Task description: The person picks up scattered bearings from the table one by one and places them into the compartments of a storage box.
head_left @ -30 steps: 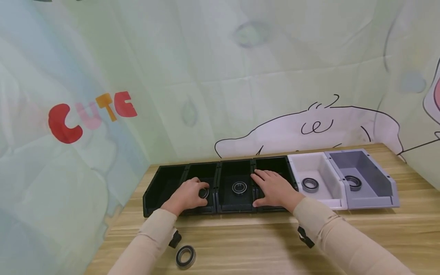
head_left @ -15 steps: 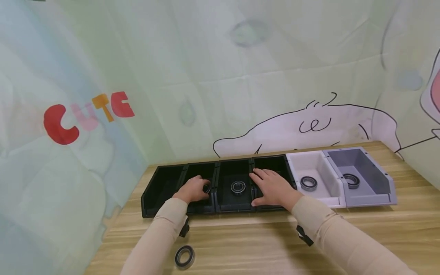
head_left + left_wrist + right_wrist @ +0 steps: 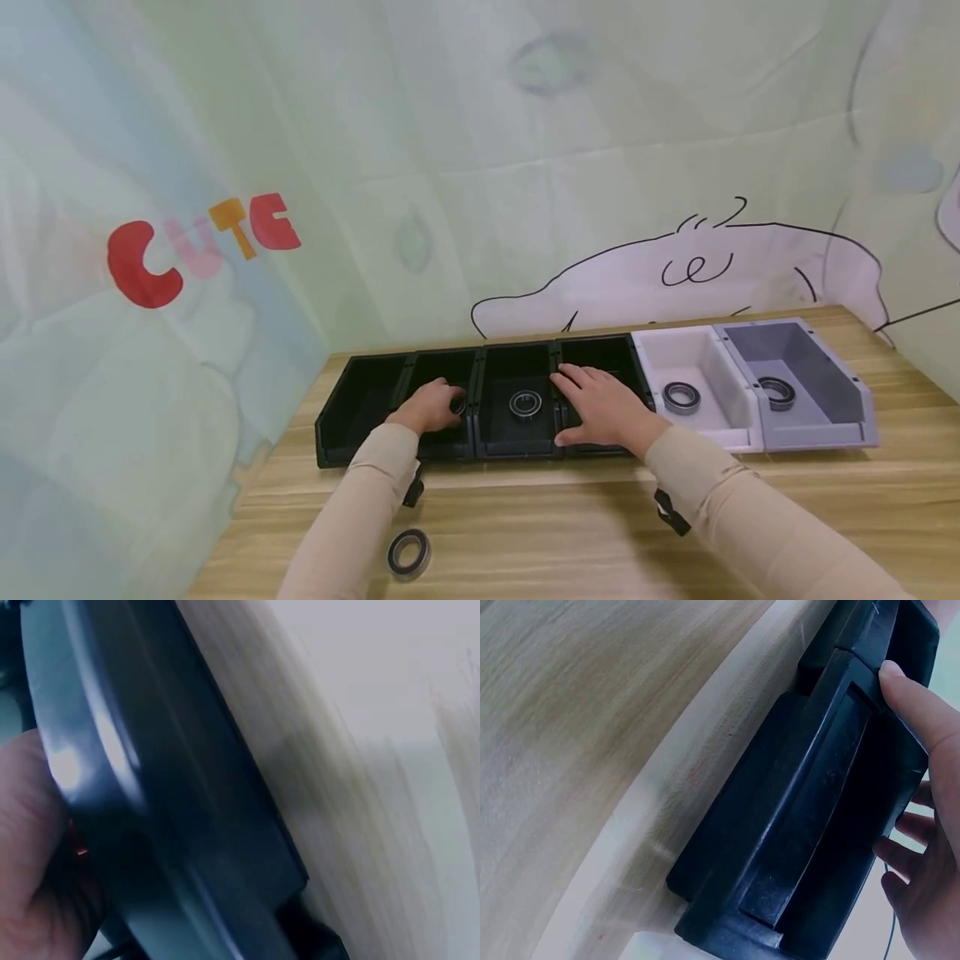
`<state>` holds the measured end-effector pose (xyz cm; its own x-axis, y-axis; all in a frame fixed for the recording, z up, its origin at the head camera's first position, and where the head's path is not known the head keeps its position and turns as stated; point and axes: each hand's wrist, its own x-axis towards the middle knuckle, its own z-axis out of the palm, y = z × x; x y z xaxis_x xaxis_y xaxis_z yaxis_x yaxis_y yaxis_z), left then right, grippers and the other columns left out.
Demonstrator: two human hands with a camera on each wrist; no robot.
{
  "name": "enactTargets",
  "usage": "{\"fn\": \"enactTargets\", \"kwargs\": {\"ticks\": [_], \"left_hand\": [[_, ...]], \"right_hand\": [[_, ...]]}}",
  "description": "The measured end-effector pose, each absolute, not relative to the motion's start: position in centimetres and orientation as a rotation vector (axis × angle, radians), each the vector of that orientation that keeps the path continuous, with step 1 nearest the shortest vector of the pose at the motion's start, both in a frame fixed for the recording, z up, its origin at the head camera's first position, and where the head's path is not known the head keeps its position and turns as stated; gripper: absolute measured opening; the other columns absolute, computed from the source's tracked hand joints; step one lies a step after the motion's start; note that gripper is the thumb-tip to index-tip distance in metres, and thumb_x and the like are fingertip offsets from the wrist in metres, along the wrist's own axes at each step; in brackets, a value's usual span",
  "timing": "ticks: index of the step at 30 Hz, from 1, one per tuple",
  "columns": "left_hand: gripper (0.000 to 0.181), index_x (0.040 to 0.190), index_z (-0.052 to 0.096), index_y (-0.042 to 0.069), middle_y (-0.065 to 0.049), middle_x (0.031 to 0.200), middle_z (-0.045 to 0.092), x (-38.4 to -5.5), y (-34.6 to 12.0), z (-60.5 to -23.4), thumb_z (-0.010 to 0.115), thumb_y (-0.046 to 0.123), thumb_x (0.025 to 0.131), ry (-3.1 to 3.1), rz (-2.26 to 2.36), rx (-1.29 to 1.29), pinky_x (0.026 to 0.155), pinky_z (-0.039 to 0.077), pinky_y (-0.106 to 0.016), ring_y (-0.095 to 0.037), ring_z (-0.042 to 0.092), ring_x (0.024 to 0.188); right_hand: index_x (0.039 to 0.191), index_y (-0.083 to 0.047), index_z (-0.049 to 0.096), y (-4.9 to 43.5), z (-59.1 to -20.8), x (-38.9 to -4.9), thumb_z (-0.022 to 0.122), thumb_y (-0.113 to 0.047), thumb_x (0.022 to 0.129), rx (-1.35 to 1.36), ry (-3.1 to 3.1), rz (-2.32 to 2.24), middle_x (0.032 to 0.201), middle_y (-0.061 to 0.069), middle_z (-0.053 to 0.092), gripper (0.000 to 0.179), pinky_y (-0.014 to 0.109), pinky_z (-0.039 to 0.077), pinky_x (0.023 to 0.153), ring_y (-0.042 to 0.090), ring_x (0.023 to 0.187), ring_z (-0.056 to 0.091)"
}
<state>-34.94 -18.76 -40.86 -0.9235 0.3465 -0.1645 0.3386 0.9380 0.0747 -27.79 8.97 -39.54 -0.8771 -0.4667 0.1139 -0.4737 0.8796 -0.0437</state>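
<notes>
My left hand (image 3: 429, 406) reaches into the second black bin (image 3: 444, 355) from the left. Its fingers and thumb are curled round a ball bearing (image 3: 458, 406), partly hidden by them. In the left wrist view the bin's dark front wall (image 3: 172, 765) covers most of the hand (image 3: 30, 847). My right hand (image 3: 606, 406) lies over the fourth black bin (image 3: 600, 348) with fingers spread, the fingertips at the wall shared with the third. In the right wrist view its thumb touches the rim of a black bin (image 3: 780, 817). Another bearing (image 3: 525, 405) lies in the third black bin (image 3: 517, 442).
To the right, a white bin (image 3: 678, 346) holds a bearing (image 3: 682, 398), and a grey bin (image 3: 817, 436) holds another bearing (image 3: 776, 393). One loose bearing (image 3: 408, 554) lies on the wooden table (image 3: 540, 533) near my left forearm. A printed cloth (image 3: 375, 150) hangs behind the bins.
My left hand has moved right and deeper into the second bin, its fingers closing round the bearing there. My right hand stays where it was. The head view shifts slightly.
</notes>
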Motion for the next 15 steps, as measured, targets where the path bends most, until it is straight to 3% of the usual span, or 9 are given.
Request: {"fn": "enactTargets", "kwargs": {"ticks": [15], "left_hand": [[0.053,0.134,0.046,0.008,-0.020,0.131,0.047,-34.37,-17.96,-40.31,0.063,0.017,0.085,2.912,0.066,0.481,0.097,0.040,-0.046,-0.035,0.048,0.119]], "right_hand": [[0.140,-0.007,0.037,9.20,-39.70,-27.67,0.066,-0.059,0.072,0.750,-2.949,0.125,0.145,0.016,0.035,0.090,0.047,0.031,0.106,0.034,0.130,0.039]]}}
